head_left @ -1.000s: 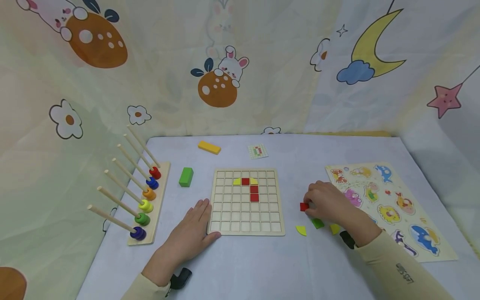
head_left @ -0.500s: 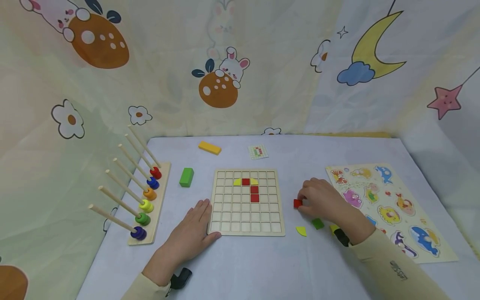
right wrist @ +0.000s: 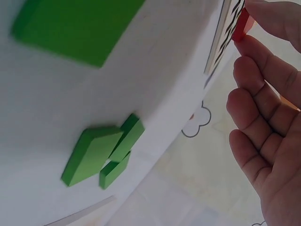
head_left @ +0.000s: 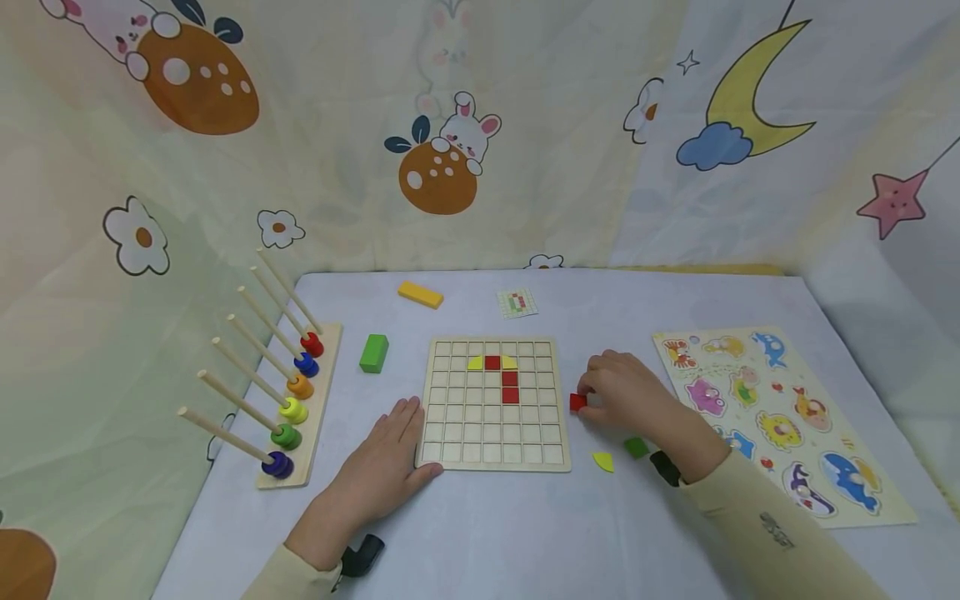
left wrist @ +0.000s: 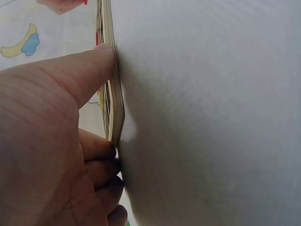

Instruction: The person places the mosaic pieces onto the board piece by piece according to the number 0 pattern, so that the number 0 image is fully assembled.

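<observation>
Grid board: holding five tiles, most cells lying bare. Red tile: right hand pinching it, just right of board. Left hand: straight fingers touching board's left edge. Green tile, yellow tile: lying right of board, seemingly unplaced.

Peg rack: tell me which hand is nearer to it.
Left. The left hand lies just right of the peg rack, at the left edge of the board; the right hand is past the board's right side, pinching a red piece.

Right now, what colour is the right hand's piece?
The piece is red, best in the right wrist view.
</observation>
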A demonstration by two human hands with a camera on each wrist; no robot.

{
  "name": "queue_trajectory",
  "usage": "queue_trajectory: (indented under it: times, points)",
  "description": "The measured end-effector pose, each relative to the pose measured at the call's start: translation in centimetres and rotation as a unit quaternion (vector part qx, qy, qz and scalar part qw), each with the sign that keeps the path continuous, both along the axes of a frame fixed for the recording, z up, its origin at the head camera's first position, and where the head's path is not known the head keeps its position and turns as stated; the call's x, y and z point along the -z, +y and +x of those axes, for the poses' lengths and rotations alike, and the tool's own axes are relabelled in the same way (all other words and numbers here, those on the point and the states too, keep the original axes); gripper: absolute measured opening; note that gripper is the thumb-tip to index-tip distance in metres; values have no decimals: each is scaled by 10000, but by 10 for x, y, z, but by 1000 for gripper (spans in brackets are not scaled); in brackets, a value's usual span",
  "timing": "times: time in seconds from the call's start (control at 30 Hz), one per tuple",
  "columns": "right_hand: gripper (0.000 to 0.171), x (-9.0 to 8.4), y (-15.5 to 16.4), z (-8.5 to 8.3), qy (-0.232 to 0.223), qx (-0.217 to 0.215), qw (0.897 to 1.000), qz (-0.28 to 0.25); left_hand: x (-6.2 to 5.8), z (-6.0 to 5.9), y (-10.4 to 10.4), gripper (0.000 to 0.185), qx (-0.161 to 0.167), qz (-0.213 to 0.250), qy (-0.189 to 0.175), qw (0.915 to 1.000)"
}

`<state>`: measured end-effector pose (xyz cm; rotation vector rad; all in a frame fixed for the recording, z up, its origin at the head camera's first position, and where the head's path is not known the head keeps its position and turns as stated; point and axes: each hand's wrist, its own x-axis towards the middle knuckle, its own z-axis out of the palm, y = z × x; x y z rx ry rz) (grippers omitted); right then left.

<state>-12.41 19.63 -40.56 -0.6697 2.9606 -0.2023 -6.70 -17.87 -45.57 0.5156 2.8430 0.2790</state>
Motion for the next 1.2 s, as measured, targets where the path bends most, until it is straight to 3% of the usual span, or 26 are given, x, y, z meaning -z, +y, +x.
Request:
queue_trajectory:
  times: [0.2,0.63,1.2]
  points:
    - [13,-2,-14,-3,-102,-71,9999,-6,-1,0,0,97,-21,31,-20,10000]
    - [17,-4,-43,-6,182,-404,9989,-130,3,-2,-1,95,32,90,24,10000]
    - [14,3,-77,-14,25,-609,9981,-109,0,-1,1,96,-26,74,-23,10000]
